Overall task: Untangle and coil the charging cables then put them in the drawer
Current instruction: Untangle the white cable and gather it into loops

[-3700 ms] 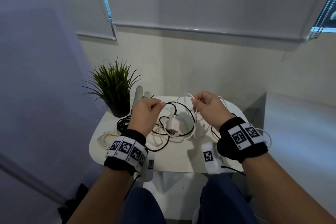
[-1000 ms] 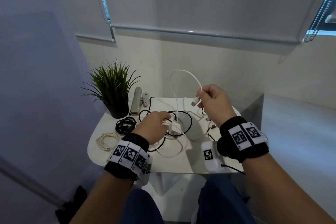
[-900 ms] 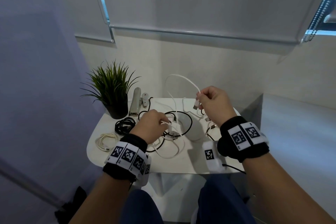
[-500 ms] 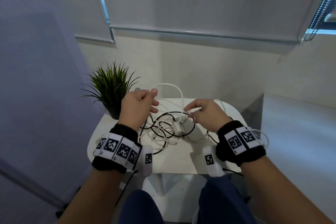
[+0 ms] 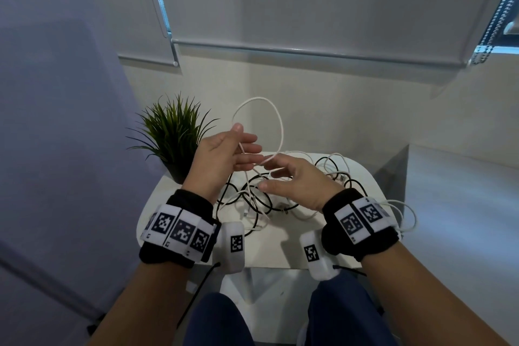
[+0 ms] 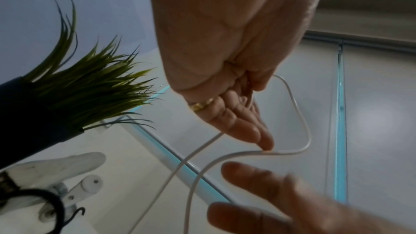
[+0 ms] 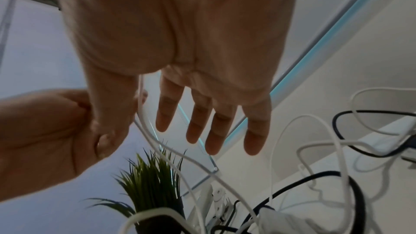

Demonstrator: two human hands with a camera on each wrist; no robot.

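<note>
Dim, cool indoor light with a blue-grey cast. Thin strips of daylight leak past the edges of the closed roller blind [image 5: 309,3]. Soft shadows fall on the white table [image 5: 280,250]. The head view bends straight lines near its edges. In the left wrist view, the right hand [image 6: 292,207] is smeared by motion blur. Both wrist views look grainy, palms in shade.

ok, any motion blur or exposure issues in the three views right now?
Head view: sharp, dim and even, wide-angle bending at the edges. Left wrist view: right hand smeared by motion, left hand and white cable fairly crisp. Right wrist view: right hand backlit and dark, plant in focus.
</note>
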